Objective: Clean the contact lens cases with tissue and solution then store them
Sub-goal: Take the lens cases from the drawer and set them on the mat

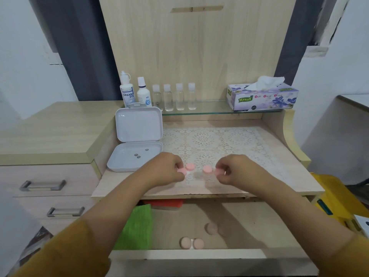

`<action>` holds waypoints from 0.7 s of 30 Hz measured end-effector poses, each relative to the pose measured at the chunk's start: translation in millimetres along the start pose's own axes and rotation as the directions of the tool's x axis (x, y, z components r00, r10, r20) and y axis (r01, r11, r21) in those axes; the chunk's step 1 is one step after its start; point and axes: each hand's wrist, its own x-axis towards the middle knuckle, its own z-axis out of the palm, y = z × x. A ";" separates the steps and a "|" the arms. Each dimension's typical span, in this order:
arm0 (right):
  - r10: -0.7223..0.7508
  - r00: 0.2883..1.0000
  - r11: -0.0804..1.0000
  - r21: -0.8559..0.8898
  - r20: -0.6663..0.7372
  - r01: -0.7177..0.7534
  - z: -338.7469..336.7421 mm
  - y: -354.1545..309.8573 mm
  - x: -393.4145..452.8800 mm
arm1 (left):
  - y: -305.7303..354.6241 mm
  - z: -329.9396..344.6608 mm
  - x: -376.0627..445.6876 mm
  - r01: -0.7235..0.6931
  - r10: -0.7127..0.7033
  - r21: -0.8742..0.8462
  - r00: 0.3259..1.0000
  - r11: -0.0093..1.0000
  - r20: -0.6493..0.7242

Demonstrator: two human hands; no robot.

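Two pink contact lens cases lie on the lace mat (219,140). My left hand (167,169) pinches the left end of the left case (189,166). My right hand (232,169) pinches the right end of the right case (207,169). A white plastic box (137,140) stands open at the mat's left, with a few small dark bits in its tray. Two solution bottles (127,92) and several small clear bottles (179,96) stand on the glass shelf. A tissue box (261,96) sits at the shelf's right end.
An open drawer below the desk holds another pink lens case (192,243), a loose pink cap (212,228), a green cloth (137,226) and a red item (165,203). A drawer unit (50,186) stands to the left. Yellow objects (337,196) lie at the right.
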 end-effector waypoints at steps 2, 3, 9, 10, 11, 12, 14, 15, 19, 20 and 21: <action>0.037 0.999 0.999 0.006 -0.039 -0.037 2.6 4.5 15.8 | -0.7 1.5 14.4 0.038 -0.038 0.003 0.999 0.999 -0.024; 0.055 0.997 0.998 0.009 -0.045 -0.055 4.5 6.5 22.8 | -0.9 2.9 20.8 0.055 -0.055 0.007 0.998 0.998 -0.033; 0.135 0.989 0.990 0.049 -0.062 -0.132 14.1 12.6 50.2 | 1.5 15.1 47.5 0.136 -0.135 0.005 0.986 0.991 -0.094; 0.141 0.988 0.989 0.052 -0.064 -0.138 15.6 12.9 53.3 | 2.2 16.9 50.3 0.148 -0.147 0.003 0.984 0.989 -0.100; 0.148 0.987 0.988 0.052 -0.066 -0.145 17.0 12.8 56.2 | 2.7 18.4 53.0 0.158 -0.157 -0.002 0.982 0.987 -0.103; 0.155 0.986 0.987 0.051 -0.069 -0.152 18.3 12.3 58.7 | 3.4 19.5 55.2 0.164 -0.164 -0.007 0.981 0.986 -0.104; 0.174 0.982 0.984 0.049 -0.070 -0.171 20.8 10.7 62.9 | 5.1 20.7 58.0 0.167 -0.167 -0.013 0.980 0.986 -0.111; 0.182 0.981 0.983 0.043 -0.068 -0.179 22.0 9.9 64.4 | 5.8 21.3 58.9 0.167 -0.167 -0.014 0.979 0.986 -0.114; 0.185 0.980 0.982 0.041 -0.071 -0.183 26.5 8.3 66.2 | 5.0 25.1 59.5 0.159 -0.162 -0.032 0.981 0.987 -0.107; 0.188 0.979 0.982 0.047 -0.073 -0.185 27.4 8.6 66.0 | 4.3 26.3 59.0 0.157 -0.159 -0.033 0.981 0.987 -0.108; 0.195 0.978 0.980 0.051 -0.076 -0.191 28.1 8.8 65.6 | 3.5 27.3 58.6 0.155 -0.157 -0.032 0.981 0.987 -0.112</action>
